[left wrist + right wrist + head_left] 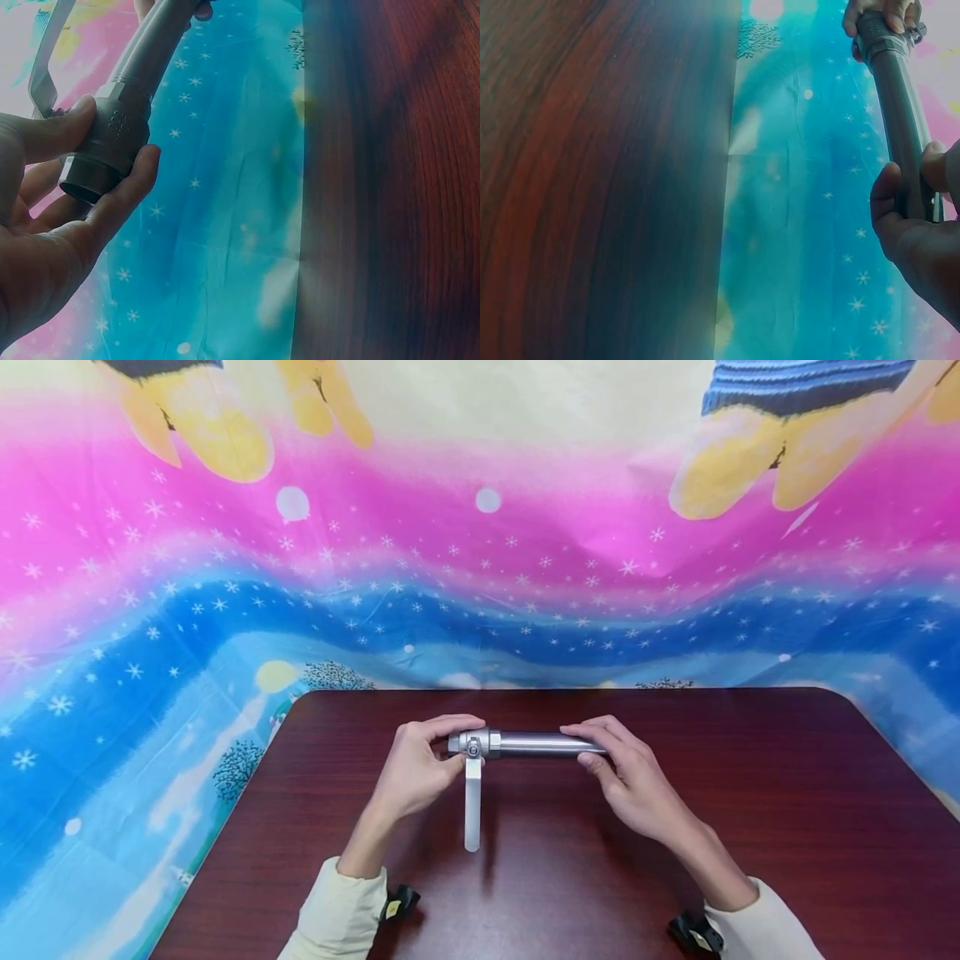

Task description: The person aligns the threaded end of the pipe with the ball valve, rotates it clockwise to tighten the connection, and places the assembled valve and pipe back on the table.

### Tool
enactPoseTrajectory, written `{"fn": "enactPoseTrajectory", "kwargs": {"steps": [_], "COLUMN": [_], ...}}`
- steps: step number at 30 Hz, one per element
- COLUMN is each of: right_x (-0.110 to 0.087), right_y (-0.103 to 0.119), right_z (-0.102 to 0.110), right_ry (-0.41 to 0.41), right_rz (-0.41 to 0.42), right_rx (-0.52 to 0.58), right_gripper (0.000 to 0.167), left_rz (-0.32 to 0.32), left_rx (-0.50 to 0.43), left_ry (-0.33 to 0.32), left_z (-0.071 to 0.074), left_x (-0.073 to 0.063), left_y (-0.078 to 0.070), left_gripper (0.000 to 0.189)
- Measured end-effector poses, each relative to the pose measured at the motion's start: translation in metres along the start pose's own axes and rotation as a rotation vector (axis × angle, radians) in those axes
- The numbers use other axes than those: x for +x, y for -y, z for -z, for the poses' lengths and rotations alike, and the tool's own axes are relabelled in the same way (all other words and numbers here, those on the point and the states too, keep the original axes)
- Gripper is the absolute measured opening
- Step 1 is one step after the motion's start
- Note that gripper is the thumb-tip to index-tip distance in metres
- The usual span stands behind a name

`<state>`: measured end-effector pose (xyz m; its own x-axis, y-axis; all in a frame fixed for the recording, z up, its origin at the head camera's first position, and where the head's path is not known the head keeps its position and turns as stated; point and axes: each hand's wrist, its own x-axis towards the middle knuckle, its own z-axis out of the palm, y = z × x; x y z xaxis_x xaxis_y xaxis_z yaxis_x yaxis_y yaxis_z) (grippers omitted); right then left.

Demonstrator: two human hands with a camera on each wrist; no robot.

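Observation:
A metal ball valve (474, 743) with a long flat lever handle (472, 810) is joined to a shiny metal pipe (536, 743), and both are held level above the table. My left hand (416, 768) grips the valve body between thumb and fingers, with the lever pointing toward me. At the pipe's other end, my right hand (637, 777) pinches it with thumb and fingers. In the left wrist view the valve's open end (86, 180) faces the left palm. The pipe's far end (922, 206) lies within the right fingers in the right wrist view.
Below the hands is a dark red-brown wooden table (337, 893) with rounded far corners. A pink and blue curtain (450, 552) with snowflakes hangs behind and beside it. Black wrist-worn devices (401, 902) sit by the pale sleeves (337, 910).

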<state>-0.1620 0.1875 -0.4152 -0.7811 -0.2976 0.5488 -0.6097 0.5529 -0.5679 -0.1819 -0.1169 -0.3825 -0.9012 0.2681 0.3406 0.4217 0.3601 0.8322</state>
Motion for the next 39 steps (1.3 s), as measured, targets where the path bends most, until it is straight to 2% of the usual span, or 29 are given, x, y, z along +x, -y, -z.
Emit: {"fn": "enactPoseTrajectory", "kwargs": {"steps": [5, 10, 25, 39], "right_x": [-0.0002, 0.0004, 0.0006, 0.0], "right_y": [0.0019, 0.003, 0.0005, 0.0006], "right_z": [-0.001, -0.0023, -0.0024, -0.0013], "right_ry": [0.028, 0.01, 0.004, 0.038], "right_rz": [-0.028, -0.016, -0.033, -0.051], "right_rx": [-0.002, -0.004, -0.003, -0.005], "right_gripper": [0.051, 0.056, 0.048, 0.043], "left_rz": [-0.001, 0.008, 0.027, 0.013], "left_rx": [0.004, 0.014, 0.002, -0.009], "left_ry": [-0.003, -0.006, -0.006, -0.002], "left_z": [-0.0004, -0.0008, -0.0004, -0.001], "left_x": [0.0006, 0.0007, 0.0008, 0.0001], "left_y": [0.0005, 0.0013, 0.0004, -0.0003], "left_gripper": [0.048, 0.049, 0.05, 0.048]}}
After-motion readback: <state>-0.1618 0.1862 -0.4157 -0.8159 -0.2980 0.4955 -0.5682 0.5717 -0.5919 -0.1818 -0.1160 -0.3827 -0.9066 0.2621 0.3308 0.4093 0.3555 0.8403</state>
